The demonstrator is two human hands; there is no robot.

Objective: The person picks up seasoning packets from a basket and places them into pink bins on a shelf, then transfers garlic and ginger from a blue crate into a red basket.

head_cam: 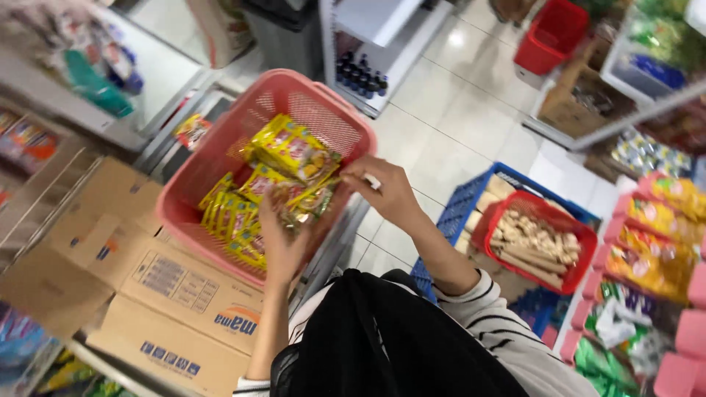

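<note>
A pink plastic basket (220, 158) rests on cardboard boxes and holds several yellow snack packets (290, 147). My left hand (283, 242) reaches up over the basket's near rim and grips a bunch of yellow packets (305, 200). My right hand (382, 191) comes in from the right at the rim and pinches the same bunch at its right end. Both hands are together above the basket's near right corner.
Brown cardboard boxes (147, 287) lie under the basket. A blue crate (460, 213) with a red basket (581, 239) of wrapped sticks stands on the tiled floor. Shelves of packets (654, 242) run along the right; another red basket (551, 33) sits far back.
</note>
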